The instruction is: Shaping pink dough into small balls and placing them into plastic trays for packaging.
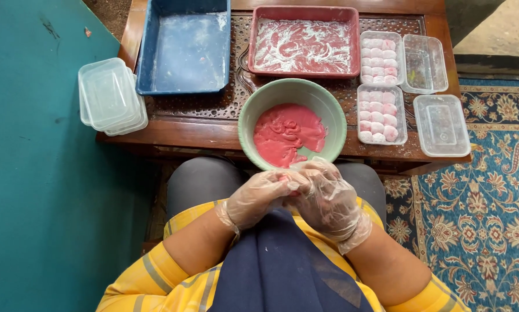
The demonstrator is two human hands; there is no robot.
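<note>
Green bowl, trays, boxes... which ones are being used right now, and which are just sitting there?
In use:
left hand and right hand, gloved, pinching a small pink piece
green bowl of pink dough

Sitting by:
blue tray
red floured tray
two filled boxes
empty boxes

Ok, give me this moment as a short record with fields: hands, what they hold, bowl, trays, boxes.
left hand: gloved, pressed against the right hand over the lap
right hand: gloved, fingers curled around a pink piece, mostly hidden
bowl: green bowl at the table's near edge, with pink dough inside
trays: blue tray left, red tray right, both floured
filled boxes: two clear boxes of pink and white balls
spare boxes: two beside them, a stack at the left edge
</note>
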